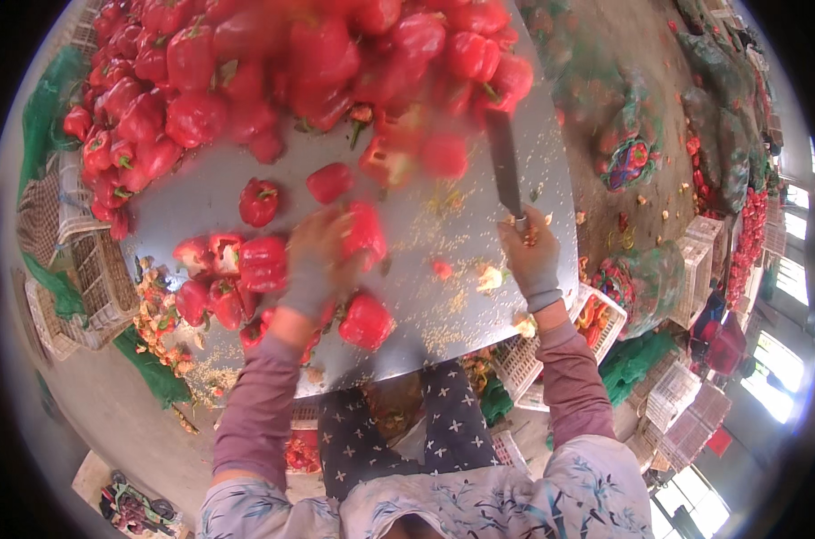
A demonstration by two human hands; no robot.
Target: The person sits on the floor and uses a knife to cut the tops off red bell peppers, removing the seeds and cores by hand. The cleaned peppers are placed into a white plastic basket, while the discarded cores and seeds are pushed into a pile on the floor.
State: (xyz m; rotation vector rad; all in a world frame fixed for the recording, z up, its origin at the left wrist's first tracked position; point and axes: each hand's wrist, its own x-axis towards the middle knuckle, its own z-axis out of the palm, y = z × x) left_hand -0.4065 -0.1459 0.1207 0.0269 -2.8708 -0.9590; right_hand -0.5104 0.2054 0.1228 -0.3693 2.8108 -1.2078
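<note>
My right hand, in a grey glove, grips the handle of a knife with a long flat blade that points away from me. The tip of the blade reaches the red bell peppers at the far right of the metal tabletop. Blurred by motion, my gloved left hand has its thumb and fingers around the left side of a red bell pepper. Another whole pepper lies just below that hand. To its left are several peppers, with cut-open ones among them.
A large heap of red bell peppers covers the table's far side. Seeds and a pale pepper core are scattered on the metal. Trimmings pile at the left edge. A plastic crate with pepper pieces stands right; filled net sacks lie beyond.
</note>
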